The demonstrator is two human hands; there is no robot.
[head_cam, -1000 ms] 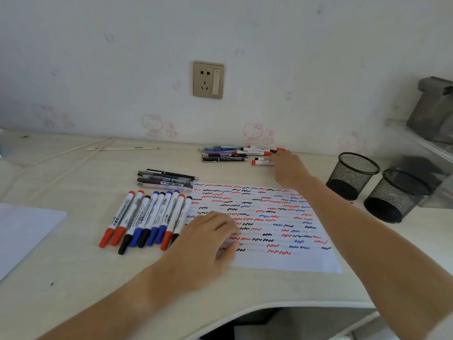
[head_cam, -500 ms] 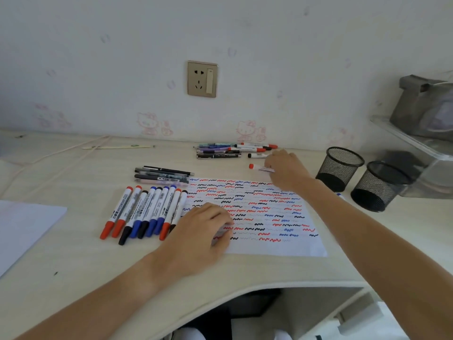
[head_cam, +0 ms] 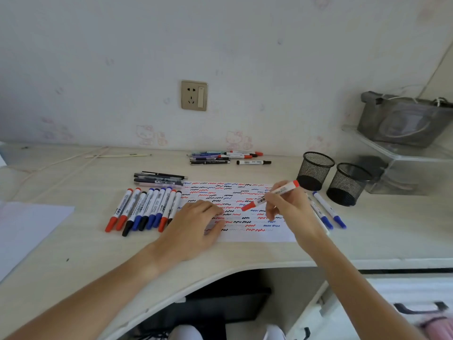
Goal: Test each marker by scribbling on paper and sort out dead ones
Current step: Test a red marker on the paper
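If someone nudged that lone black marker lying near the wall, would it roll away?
Probably a little: the black marker looks round and smooth and lies flat on the level desk with nothing touching it. It seems light and stiff, so a sideways push would likely roll it; an endwise push would likely slide it.

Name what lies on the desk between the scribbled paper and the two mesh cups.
Two blue-capped markers lie there side by side, shown in the head view.

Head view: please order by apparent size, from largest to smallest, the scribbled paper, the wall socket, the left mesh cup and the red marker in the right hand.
1. Scribbled paper
2. Left mesh cup
3. Wall socket

The red marker, held by the right hand, is long but thin and nearer the camera, so I would not rank it against cup or socket.
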